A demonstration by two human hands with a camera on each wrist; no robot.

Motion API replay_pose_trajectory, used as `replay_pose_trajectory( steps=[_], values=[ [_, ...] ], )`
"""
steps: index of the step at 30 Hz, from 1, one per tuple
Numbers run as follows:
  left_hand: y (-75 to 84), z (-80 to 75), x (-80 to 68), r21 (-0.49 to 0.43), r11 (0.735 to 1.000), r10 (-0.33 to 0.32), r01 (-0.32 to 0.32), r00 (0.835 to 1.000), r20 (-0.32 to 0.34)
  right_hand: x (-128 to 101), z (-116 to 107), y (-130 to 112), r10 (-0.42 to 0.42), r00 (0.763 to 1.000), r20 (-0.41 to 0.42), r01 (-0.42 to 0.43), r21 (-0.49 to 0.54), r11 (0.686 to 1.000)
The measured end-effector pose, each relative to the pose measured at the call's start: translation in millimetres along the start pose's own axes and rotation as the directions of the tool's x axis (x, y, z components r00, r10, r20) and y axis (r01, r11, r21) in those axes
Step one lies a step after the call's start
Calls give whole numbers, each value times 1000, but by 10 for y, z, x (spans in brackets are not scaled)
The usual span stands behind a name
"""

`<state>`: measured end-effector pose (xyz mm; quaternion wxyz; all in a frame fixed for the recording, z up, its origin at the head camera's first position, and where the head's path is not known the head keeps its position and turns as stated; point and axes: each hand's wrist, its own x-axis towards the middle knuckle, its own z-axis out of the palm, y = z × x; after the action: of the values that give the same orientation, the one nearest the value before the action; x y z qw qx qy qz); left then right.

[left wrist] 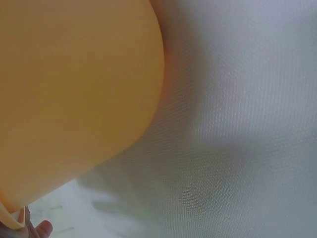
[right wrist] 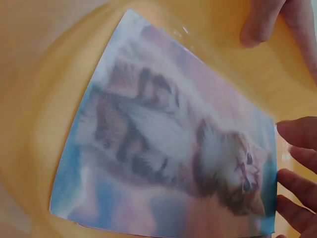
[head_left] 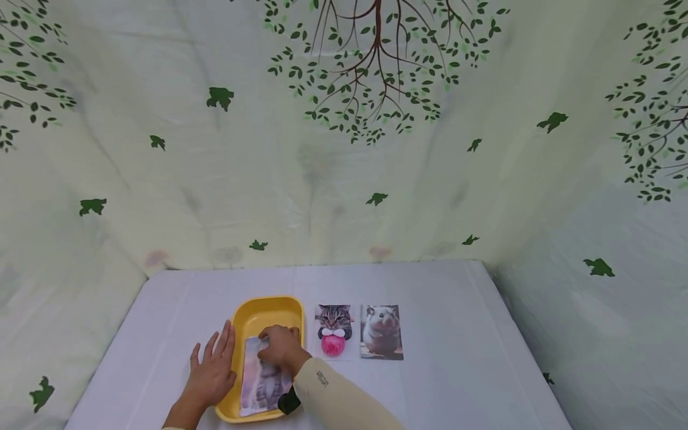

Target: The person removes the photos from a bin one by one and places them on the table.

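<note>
Kitten photo, a glossy print of a striped kitten, lies inside the yellow tray near the front edge of the tabletop, its far end under the right hand. The right hand, in a cream sleeve, rests on the photo's upper edge with fingers curled down onto it; the right wrist view shows the fingertips at the print's short edge and the thumb beside a long edge, but whether they pinch the print or merely touch it cannot be told. The left hand lies flat on the tabletop, fingers straight and spread, pressed against the tray's left outer wall; the left wrist view shows that rounded yellow wall against the white cloth. Just right of the tray, two further prints lie side by side on the tabletop: a cat photo with a pink ball, and a hamster photo beyond it. A pale backdrop printed with green leaves and branches encloses the scene.
</note>
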<state>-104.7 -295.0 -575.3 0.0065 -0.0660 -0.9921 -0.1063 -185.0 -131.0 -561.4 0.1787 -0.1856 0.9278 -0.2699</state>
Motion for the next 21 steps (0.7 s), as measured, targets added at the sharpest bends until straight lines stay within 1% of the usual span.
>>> replay_pose_trajectory(
  steps=[4, 10, 15, 18, 21],
  values=[
    [1, -23, 4, -3, 1000, -4, 4, 1000, 12, 4, 24, 8, -11, 1000, -20, 11, -11, 1000],
    [0, -27, 8, -5, 1000, -8, 8, 1000, 26, 14, 41, 23, -23, 999, -25, 22, -12, 1000],
    [1, -15, 7, -3, 1000, -9, 9, 1000, 21, 10, 20, 48, -71, 996, -54, 71, 0, 997],
    [3, -8, 4, -3, 1000, -6, 6, 1000, 17, 5, -1, 70, -109, 990, -85, 111, 26, 993],
    [5, -10, 2, -3, 1000, -4, 4, 1000, 16, -7, -19, 85, -122, 987, -100, 134, 121, 984]
  ],
)
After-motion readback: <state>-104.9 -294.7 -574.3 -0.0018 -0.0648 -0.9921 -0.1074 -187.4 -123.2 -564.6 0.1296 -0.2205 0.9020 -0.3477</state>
